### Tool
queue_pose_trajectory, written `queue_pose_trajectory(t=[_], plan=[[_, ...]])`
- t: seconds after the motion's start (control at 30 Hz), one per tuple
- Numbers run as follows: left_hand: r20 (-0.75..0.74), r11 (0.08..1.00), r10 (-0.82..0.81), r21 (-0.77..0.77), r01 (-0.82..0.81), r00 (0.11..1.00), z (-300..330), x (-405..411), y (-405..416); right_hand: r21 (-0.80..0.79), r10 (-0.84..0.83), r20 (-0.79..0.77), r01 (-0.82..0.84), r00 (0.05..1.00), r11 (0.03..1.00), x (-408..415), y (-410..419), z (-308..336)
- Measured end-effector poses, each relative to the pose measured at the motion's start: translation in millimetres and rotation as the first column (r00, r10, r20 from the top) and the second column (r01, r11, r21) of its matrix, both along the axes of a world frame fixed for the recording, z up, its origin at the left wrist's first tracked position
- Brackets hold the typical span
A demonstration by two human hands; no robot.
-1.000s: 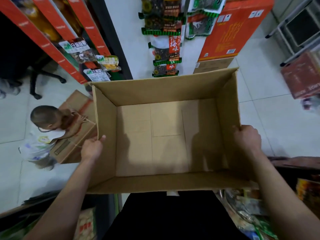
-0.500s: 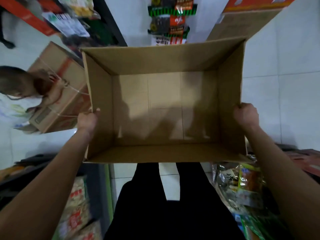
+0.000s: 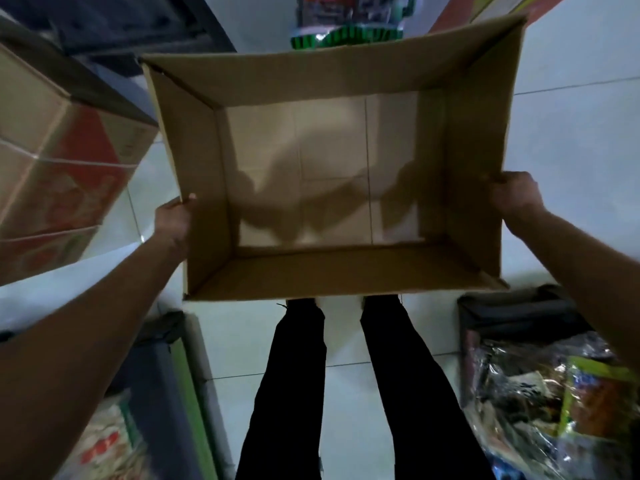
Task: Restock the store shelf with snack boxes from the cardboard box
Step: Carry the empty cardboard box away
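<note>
Since a second ago the view had tipped down: the child at the left was gone from sight, and black trouser legs [image 3: 349, 386] now stood on the tiled floor [image 3: 571, 133] below the box. The cardboard box [image 3: 329, 74] was held above the floor, open, nothing inside. A sealed carton [image 3: 59, 161] sat far left; snack packets [image 3: 554, 393] lay near right. The left hand [image 3: 175, 218] gripped the left wall, thumb over the rim. The right hand [image 3: 516, 194] gripped the right wall.

Brown cardboard box [image 3: 332, 161], open-topped, bare inside, held level above the floor by its side walls
</note>
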State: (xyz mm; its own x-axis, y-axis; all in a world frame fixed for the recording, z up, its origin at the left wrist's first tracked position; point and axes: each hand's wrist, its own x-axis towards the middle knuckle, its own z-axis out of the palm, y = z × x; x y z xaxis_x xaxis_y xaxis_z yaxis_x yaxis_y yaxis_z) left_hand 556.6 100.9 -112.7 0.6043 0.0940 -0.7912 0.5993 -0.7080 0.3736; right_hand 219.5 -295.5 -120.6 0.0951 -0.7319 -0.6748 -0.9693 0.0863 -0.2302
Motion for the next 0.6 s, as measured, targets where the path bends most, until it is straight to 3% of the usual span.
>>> queue_pose_trajectory(t=[0.23, 0.6], plan=[[0.000, 0.995, 0.083, -0.049, -0.083, 0.997, -84, 3, -20, 0.060, -0.134, 0.188, 0.125, 0.973, 0.990, 10, -10, -68], [0.038, 0.999, 0.040, 0.004, -0.040, 0.998, -100, 14, -2, 0.059, -0.188, 0.202, 0.180, 0.961, 0.982, -11, -11, -76]])
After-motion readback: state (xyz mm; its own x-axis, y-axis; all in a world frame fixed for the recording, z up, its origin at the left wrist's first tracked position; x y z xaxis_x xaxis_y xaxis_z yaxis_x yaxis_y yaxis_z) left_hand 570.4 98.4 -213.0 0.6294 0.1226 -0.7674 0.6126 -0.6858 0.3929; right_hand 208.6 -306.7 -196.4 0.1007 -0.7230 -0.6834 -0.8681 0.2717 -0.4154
